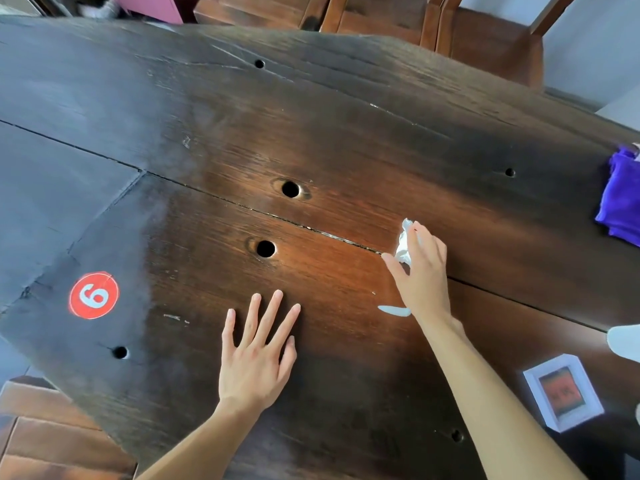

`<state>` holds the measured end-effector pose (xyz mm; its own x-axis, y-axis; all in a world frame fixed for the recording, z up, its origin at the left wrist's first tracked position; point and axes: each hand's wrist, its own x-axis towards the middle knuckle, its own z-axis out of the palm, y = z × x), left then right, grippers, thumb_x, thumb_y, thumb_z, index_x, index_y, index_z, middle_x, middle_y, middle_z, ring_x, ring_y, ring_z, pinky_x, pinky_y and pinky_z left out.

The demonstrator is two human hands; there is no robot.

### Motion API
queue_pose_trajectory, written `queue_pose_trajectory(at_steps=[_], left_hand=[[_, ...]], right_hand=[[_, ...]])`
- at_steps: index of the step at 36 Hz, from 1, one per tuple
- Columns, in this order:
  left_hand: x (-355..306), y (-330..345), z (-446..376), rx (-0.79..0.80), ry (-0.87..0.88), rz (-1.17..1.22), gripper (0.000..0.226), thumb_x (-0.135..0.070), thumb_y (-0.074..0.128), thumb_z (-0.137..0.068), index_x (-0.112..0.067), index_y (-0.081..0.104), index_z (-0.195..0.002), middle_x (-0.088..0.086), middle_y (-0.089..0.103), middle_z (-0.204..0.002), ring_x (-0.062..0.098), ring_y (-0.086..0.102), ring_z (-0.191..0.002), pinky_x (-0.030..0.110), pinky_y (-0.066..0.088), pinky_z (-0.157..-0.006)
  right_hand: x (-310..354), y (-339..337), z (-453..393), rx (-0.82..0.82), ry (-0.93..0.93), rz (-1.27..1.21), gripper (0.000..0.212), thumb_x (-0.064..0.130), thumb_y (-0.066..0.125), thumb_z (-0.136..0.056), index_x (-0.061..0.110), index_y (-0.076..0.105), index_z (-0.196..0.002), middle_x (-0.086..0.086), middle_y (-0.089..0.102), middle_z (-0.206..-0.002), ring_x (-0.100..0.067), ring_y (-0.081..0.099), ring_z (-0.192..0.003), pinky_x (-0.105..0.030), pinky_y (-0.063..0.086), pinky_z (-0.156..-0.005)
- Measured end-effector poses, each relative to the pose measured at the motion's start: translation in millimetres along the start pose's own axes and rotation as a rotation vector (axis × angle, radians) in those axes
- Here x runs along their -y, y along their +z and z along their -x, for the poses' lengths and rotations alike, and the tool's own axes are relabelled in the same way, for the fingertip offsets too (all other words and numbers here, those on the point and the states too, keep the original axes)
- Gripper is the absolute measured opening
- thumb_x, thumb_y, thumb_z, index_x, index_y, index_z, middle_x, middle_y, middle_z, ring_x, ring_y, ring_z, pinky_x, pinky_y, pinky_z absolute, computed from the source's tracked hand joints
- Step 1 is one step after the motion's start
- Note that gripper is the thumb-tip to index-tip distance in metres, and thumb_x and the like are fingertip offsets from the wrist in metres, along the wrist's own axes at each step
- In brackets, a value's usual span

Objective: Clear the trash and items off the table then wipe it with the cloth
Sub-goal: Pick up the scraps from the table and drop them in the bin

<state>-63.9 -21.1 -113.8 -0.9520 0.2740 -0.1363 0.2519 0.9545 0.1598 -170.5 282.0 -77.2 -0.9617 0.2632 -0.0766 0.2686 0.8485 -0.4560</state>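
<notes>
A dark wooden table (pixel 311 133) fills the view. My right hand (pixel 424 271) pinches a crumpled white tissue (pixel 403 244) near the table's middle seam. A small white scrap (pixel 393 310) lies flat just below that hand, beside the wrist. My left hand (pixel 258 355) rests flat on the wood with fingers spread, holding nothing. A purple cloth (pixel 620 199) lies folded at the right edge. A small white box with an orange panel (pixel 562 396) sits at the lower right.
A red round sticker with a white number (pixel 94 295) is stuck on the table's left part. Several round holes (pixel 290 189) pierce the wood. Wooden chairs (pixel 485 39) stand beyond the far edge. A pale object (pixel 625 341) pokes in at the right edge.
</notes>
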Motion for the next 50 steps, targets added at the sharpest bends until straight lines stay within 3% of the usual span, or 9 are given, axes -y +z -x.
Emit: queue_pose_trajectory(at_steps=[8, 17, 26, 29, 32, 35, 38, 44, 50], left_hand=[[-0.1, -0.4, -0.3, 0.008, 0.000, -0.004, 0.059, -0.046, 0.030, -0.104, -0.042, 0.023, -0.162, -0.008, 0.013, -0.173, 0.025, 0.011, -0.160, 0.059, 0.013, -0.126], [2.0, 1.0, 0.3, 0.041, 0.001, -0.016, 0.058, -0.049, 0.023, -0.106, -0.043, 0.018, -0.163, -0.008, 0.009, -0.174, 0.025, 0.008, -0.160, 0.059, 0.011, -0.126], [-0.1, -9.2, -3.2, 0.129, -0.032, -0.008, 0.056, -0.049, 0.017, -0.107, -0.045, 0.014, -0.162, -0.010, 0.008, -0.174, 0.023, 0.005, -0.161, 0.055, 0.008, -0.126], [-2.1, -18.1, -5.3, 0.195, -0.051, 0.012, 0.055, -0.054, 0.009, -0.107, -0.051, 0.004, -0.161, -0.013, -0.002, -0.173, 0.018, -0.009, -0.160, 0.053, -0.004, -0.126], [-1.1, -27.4, -10.7, 0.337, -0.066, 0.048, 0.055, -0.066, -0.016, -0.095, -0.059, -0.028, -0.149, -0.019, -0.035, -0.163, 0.010, -0.043, -0.146, 0.045, -0.033, -0.116], [0.6, -42.3, -19.0, 0.473, -0.071, 0.076, 0.054, -0.069, -0.011, -0.094, -0.060, -0.040, -0.139, -0.020, -0.048, -0.155, 0.010, -0.053, -0.137, 0.047, -0.032, -0.115], [0.7, -66.5, -30.2, 0.617, -0.094, 0.100, 0.060, -0.065, 0.013, -0.103, -0.060, -0.027, -0.147, -0.019, -0.036, -0.163, 0.012, -0.037, -0.149, 0.052, -0.011, -0.126], [-25.8, -146.0, -56.3, 0.578, -0.287, 0.301, 0.052, -0.061, 0.026, -0.101, -0.053, 0.035, -0.151, -0.012, 0.034, -0.164, 0.018, 0.033, -0.150, 0.051, 0.023, -0.119], [-62.9, -207.0, -41.1, 0.153, -0.104, 0.272, 0.044, -0.057, 0.031, -0.105, -0.054, 0.039, -0.148, -0.010, 0.023, -0.169, 0.014, 0.013, -0.157, 0.045, 0.017, -0.123]], right_hand=[[-0.5, 6.6, 2.9, -0.135, -0.062, 0.015, 0.043, 0.018, 0.070, -0.095, 0.009, 0.064, -0.136, -0.011, 0.062, -0.139, -0.030, 0.054, -0.126, -0.048, 0.058, -0.095], [-7.8, -10.7, -4.4, -0.079, -0.096, -0.061, 0.036, 0.009, 0.067, -0.096, 0.006, 0.066, -0.132, -0.009, 0.068, -0.127, -0.016, 0.051, -0.115, -0.023, 0.051, -0.089], [-6.6, -52.2, 22.9, -0.035, 0.010, -0.115, 0.035, 0.016, 0.064, -0.099, 0.009, 0.065, -0.133, -0.008, 0.061, -0.141, -0.022, 0.052, -0.125, -0.022, 0.045, -0.091], [-4.3, -70.8, 34.3, -0.023, 0.033, -0.109, 0.036, 0.022, 0.063, -0.100, 0.013, 0.064, -0.135, -0.006, 0.053, -0.150, -0.024, 0.048, -0.134, -0.025, 0.041, -0.097], [2.0, -90.7, 47.4, -0.021, 0.068, -0.140, 0.041, 0.024, 0.066, -0.098, 0.014, 0.062, -0.138, -0.006, 0.055, -0.148, -0.025, 0.051, -0.132, -0.028, 0.043, -0.100], [9.2, -111.4, 61.5, -0.047, 0.078, -0.191, 0.044, 0.024, 0.071, -0.094, 0.013, 0.062, -0.136, -0.007, 0.063, -0.135, -0.022, 0.059, -0.120, -0.022, 0.045, -0.096], [15.3, -131.4, 72.8, -0.070, 0.039, -0.178, 0.041, 0.023, 0.073, -0.092, 0.012, 0.065, -0.131, -0.006, 0.067, -0.128, -0.010, 0.056, -0.108, -0.008, 0.037, -0.088], [31.8, -175.4, 94.1, -0.105, -0.028, -0.149, 0.031, 0.014, 0.067, -0.097, 0.007, 0.067, -0.127, -0.011, 0.067, -0.126, -0.022, 0.060, -0.112, -0.024, 0.049, -0.093], [48.6, -225.2, 108.0, -0.150, -0.088, -0.126, 0.031, 0.015, 0.065, -0.098, 0.006, 0.065, -0.128, -0.013, 0.065, -0.128, -0.023, 0.058, -0.112, -0.022, 0.047, -0.086]])
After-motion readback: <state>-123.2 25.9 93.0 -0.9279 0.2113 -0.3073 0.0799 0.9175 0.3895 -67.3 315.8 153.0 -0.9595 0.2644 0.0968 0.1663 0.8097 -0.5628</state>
